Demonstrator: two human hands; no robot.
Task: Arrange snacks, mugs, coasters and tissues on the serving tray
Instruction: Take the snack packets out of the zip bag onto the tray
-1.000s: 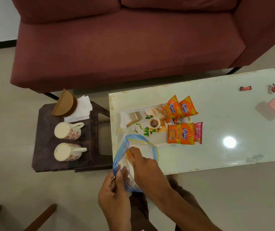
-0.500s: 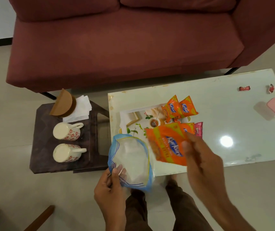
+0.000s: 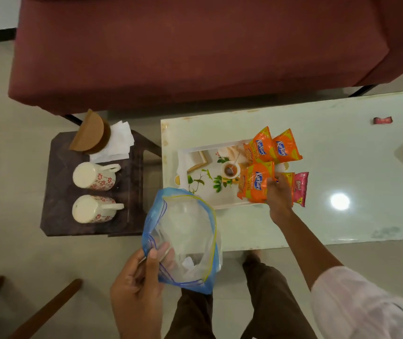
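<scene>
1. The serving tray (image 3: 196, 152), white with a printed leaf and teacup picture, lies on the pale glass table (image 3: 342, 148) near its left end.
2. An orange snack packet (image 3: 256, 182) sits on the tray's right part, with the right hand (image 3: 278, 194) closed on its right edge, thumb and fingers pinching it.
3. Two more orange packets (image 3: 275, 146) lie at the tray's far right corner; a pink packet (image 3: 300, 188) lies just right of the hand.
4. The left hand (image 3: 136, 287) grips the rim of an open clear zip bag (image 3: 185, 231) with blue edging, held above the floor in front of the table.
5. On the dark side table (image 3: 56, 192) to the left lie two floral mugs (image 3: 92, 176) on their sides, with brown coasters (image 3: 90, 135) and white tissues (image 3: 117, 143) behind them.
6. A maroon sofa (image 3: 195, 45) stands beyond.
</scene>
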